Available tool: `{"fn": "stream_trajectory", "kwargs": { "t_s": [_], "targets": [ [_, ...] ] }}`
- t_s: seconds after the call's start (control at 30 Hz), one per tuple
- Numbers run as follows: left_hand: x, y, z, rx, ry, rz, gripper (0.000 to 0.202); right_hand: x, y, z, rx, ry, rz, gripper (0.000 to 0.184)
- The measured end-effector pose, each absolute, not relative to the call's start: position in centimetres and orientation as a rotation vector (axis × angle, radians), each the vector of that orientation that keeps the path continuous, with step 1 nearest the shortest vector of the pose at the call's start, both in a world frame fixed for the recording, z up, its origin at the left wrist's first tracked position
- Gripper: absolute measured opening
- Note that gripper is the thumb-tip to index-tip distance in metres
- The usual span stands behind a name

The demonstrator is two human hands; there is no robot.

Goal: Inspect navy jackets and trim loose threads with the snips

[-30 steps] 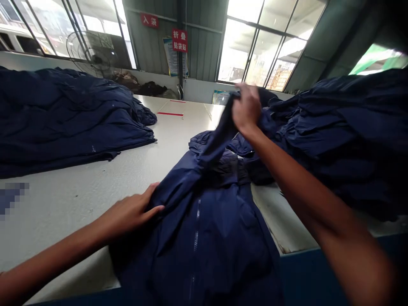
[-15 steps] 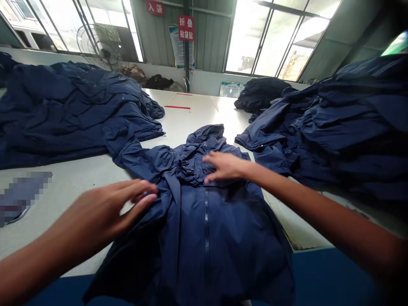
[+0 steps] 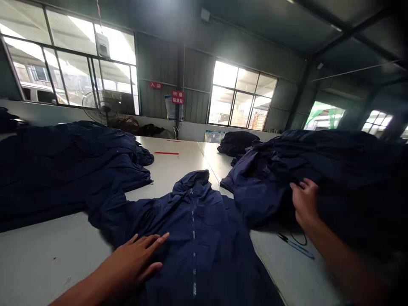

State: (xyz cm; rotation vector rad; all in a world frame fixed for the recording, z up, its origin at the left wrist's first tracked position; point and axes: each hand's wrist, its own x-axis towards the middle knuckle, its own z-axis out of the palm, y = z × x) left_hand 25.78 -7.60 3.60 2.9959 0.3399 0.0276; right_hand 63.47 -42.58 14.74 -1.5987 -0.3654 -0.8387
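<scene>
A navy hooded jacket (image 3: 210, 242) lies front up on the table, its zip running down the middle and its hood at the far end. My left hand (image 3: 137, 259) rests flat with fingers spread on the left side of the jacket body. Off to the right, my right hand (image 3: 306, 202) is at the near side of a navy garment pile (image 3: 318, 157). Its thumb and bent fingers look apart, and no cloth shows between them. Dark fabric hides where the jacket's right sleeve ends.
Another large heap of navy garments (image 3: 63, 161) covers the left of the white table (image 3: 38, 250). A blue pen-like tool (image 3: 296, 245) lies below my right hand. Farther back are a small dark bundle (image 3: 237, 143), red tape (image 3: 166, 153) and a fan (image 3: 105, 108).
My right hand has moved from the jacket's chest to the right-hand pile. The gathered cuff no longer shows on the chest. My left hand has come onto the jacket. The view has tilted up.
</scene>
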Motion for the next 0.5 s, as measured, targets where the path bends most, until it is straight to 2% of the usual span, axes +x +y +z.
{"fn": "stream_trajectory", "kwargs": {
  "t_s": [0.03, 0.1, 0.13, 0.2, 0.3, 0.43, 0.5],
  "targets": [
    [25.7, -7.5, 3.6, 3.0, 0.313, 0.104, 0.066, 61.8, -43.0, 13.8, -1.6, -0.398, -0.872, 0.06],
    [26.5, -7.5, 4.5, 3.016, 0.212, 0.205, 0.061, 58.0, -42.3, 11.5, -1.696, -0.735, -0.913, 0.051],
    [27.4, -7.5, 5.1, 3.016, 0.138, 0.229, 0.056, 56.2, -41.2, 10.3, -1.795, -1.007, -0.812, 0.044],
    [29.9, -7.0, 6.5, 2.998, 0.006, 0.219, 0.05, 53.8, -38.1, 8.3, -2.071, -1.351, -0.435, 0.046],
    [33.9, -4.4, 6.7, 2.998, 0.112, 0.032, 0.055, 54.3, -33.4, 5.9, -2.447, -1.322, 0.021, 0.057],
    [36.8, 1.5, 3.4, 2.944, 0.333, -0.085, 0.066, 60.1, -29.7, 3.7, -2.545, -1.23, 0.167, 0.067],
    [37.6, 4.3, 1.9, 2.925, 0.4, -0.074, 0.071, 63.2, -28.5, 3.2, -2.533, -1.222, 0.186, 0.067]
  ]
}}
